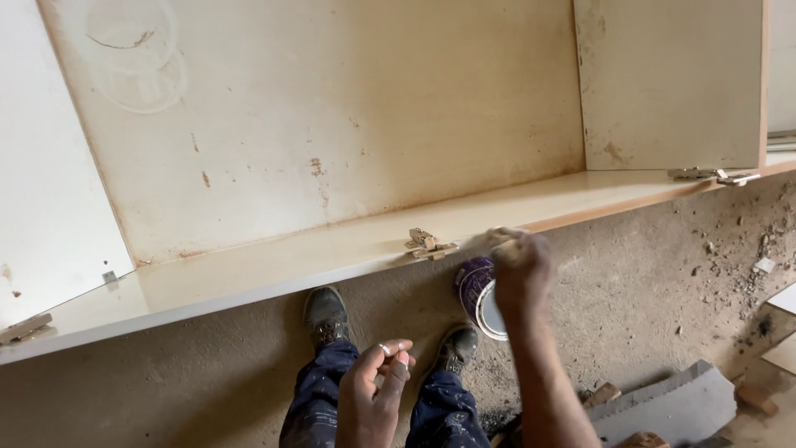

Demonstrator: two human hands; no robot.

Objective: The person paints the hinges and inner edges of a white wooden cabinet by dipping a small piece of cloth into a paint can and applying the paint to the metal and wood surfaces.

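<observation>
**Hands working at a cabinet edge**

While a large pale cabinet carcass is lying on its side across the dusty floor, the right hand is closing around a small pale piece at the front edge, just beside a metal hinge. A small purple tin is sitting below that hand. The left hand is hovering loosely curled, gripping nothing, above the paint-spattered trousers.

One head-worn view looks steeply down, close over the cabinet panel and floor.

Cream cabinet panel with brown stains; purple-white tin; navy trousers.
</observation>
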